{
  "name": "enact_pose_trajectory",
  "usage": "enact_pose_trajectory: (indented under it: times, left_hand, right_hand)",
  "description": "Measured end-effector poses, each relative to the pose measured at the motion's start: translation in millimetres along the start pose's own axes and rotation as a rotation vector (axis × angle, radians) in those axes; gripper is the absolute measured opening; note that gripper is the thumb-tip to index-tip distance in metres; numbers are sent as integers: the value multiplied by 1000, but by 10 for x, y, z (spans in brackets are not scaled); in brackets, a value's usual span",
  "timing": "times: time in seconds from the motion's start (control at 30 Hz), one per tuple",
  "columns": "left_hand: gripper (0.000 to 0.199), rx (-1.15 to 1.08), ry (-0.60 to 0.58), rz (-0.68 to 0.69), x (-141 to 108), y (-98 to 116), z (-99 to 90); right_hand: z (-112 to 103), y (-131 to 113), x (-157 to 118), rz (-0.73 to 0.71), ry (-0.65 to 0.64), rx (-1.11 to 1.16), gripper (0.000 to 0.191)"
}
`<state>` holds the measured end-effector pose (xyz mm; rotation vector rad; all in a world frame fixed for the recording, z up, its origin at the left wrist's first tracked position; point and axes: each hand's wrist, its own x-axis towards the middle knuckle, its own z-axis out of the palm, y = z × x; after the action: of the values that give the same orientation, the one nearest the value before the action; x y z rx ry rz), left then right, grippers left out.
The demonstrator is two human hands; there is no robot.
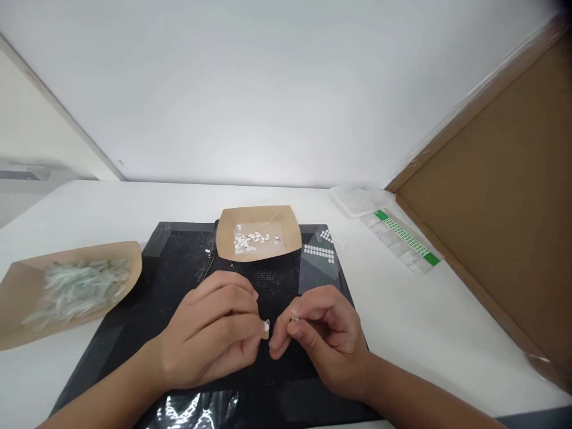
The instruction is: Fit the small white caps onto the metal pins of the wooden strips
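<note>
My left hand point(217, 333) is closed, its fingers curled over the black mat. At its fingertips shows a small white and tan piece point(266, 329), partly hidden by the fingers. Just to the right, my right hand point(324, 342) pinches a tiny shiny clear piece point(294, 319) between thumb and forefinger. It is too small to name. The hands are close together but apart. Beyond them, a brown paper tray point(259, 213) holds many small white pieces point(245, 241). Rows of white oval stickers point(319, 252) lie at the mat's right side.
On the left, a larger paper tray point(27, 271) holds a heap of small clear plastic packets point(84, 289). The black mat point(147, 333) covers the table's middle. At the right lie a clear compartment box point(402, 241) with a green-white strip and a clear lid point(357, 199), beside a cardboard panel point(491, 196).
</note>
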<state>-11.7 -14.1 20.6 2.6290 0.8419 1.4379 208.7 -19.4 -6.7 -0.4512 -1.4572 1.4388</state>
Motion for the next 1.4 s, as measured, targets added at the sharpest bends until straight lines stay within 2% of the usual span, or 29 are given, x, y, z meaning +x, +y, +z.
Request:
enact_pose_trajectory:
  times: [0.23,0.37,0.47,0.63,0.77,0.93,1.07,1.17,1.4]
  left_hand:
    - [23,33,-26,-123,-59,-201,-5]
    - [19,51,-120,-125,-74,-262,-27]
    - [17,62,-205,-102,-93,-294,-42]
    - [15,97,-277,-78,-114,-349,-87]
    - [13,121,-376,-78,-118,-407,-161]
    - [16,164,-498,-79,-119,-475,-217]
    - [18,139,-582,-135,-135,-497,-216]
    - [18,131,-631,-175,-156,-504,-206]
    - [21,201,-618,-208,-181,-534,-179]
  right_hand:
    - [-12,-24,-19,89,-20,104,14]
    - [1,-41,-34,103,-21,96,16]
    - [3,-47,-49,92,-23,43,19]
    - [-19,-88,-44,68,-98,-157,24]
    - [-49,-107,-4,111,-154,-221,11]
    - [-90,-86,72,186,-106,-335,3]
    - [-129,-65,130,151,-5,-511,5]
    - [-151,-52,156,158,28,-545,5]
    - [-149,-38,157,150,11,-634,5]
